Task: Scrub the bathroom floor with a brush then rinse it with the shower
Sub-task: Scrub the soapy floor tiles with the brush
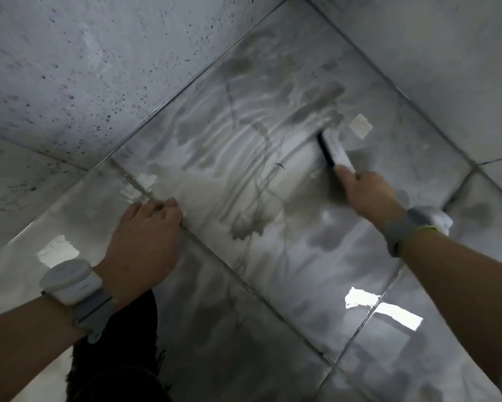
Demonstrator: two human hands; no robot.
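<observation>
The brush [335, 147] is gripped by the right hand [371, 192] at centre right, fingers wrapped round its handle, bristles on the sudsy floor [273, 271]. The left hand [145, 239] is braced flat at centre left, fingers pressed together — a slip could easily be caused by that wet, soapy tile.

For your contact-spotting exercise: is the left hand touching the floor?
Touching. The head view shows the left hand pressed on the wet floor, fingers lying along a grout line.
</observation>
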